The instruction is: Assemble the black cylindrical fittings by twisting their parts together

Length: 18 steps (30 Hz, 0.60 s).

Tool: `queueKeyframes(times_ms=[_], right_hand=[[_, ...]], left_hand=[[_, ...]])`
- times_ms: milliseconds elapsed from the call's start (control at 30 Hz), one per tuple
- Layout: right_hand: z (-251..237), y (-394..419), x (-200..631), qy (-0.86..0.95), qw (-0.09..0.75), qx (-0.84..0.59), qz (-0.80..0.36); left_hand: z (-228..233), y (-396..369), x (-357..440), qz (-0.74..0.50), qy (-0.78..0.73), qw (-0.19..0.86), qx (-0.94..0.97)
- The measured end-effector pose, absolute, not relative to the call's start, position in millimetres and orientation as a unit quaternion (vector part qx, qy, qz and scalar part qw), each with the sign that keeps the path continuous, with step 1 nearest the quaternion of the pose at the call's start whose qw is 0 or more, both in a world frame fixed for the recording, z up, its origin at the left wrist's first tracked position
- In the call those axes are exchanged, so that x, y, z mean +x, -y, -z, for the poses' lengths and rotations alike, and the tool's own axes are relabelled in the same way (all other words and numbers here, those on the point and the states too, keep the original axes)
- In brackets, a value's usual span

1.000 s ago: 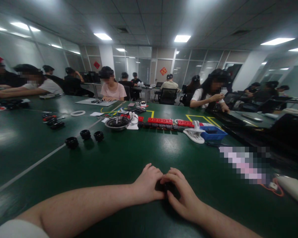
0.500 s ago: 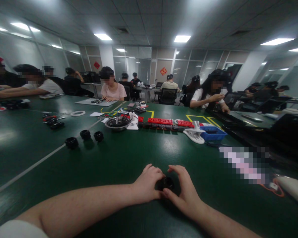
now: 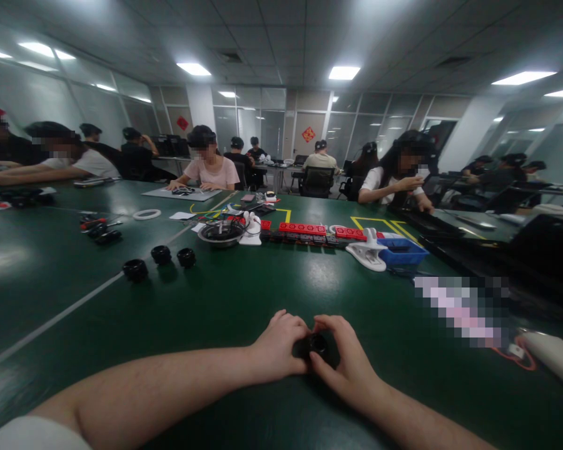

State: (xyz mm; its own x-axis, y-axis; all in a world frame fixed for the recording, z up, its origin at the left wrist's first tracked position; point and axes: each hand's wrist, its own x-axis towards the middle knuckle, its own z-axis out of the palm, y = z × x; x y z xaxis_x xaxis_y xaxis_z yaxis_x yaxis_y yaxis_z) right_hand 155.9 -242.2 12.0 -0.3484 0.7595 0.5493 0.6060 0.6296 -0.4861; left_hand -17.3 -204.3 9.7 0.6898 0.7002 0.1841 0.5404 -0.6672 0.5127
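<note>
A small black cylindrical part with a round hollow in its end is held low over or on the green table in front of me. My left hand is closed around its left side, with the fingers bent over it. From the right, my right hand curves around the same part, thumb at the near edge and fingertips at the far edge. The palms hide much of its sides. Further left stand three similar black cylindrical parts, the nearest beside a pale line on the table.
Beyond my hands lie a metal bowl, a row of red and black power strips, a white clamp and a blue bin. Pliers-like tools lie at left. A white object is at right. Other people sit around.
My right hand's fingers and thumb have drawn in closer around the black part. My left hand stays nearly in place. Across the table, a person in pink has moved a hand onto a board.
</note>
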Motion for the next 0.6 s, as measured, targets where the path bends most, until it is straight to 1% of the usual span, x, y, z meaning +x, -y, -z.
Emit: queueKeyframes(times_ms=[367, 600], right_hand=[[-20.3, 242.6, 153.4, 0.835, 0.388, -0.371, -0.119], [-23.5, 246.9, 154.8, 0.86, 0.361, -0.337, -0.13]], left_hand=[[-8.9, 202.6, -16.2, -0.179, -0.351, 0.209, 0.895], [-9.4, 203.4, -15.8, -0.179, -0.349, 0.212, 0.895]])
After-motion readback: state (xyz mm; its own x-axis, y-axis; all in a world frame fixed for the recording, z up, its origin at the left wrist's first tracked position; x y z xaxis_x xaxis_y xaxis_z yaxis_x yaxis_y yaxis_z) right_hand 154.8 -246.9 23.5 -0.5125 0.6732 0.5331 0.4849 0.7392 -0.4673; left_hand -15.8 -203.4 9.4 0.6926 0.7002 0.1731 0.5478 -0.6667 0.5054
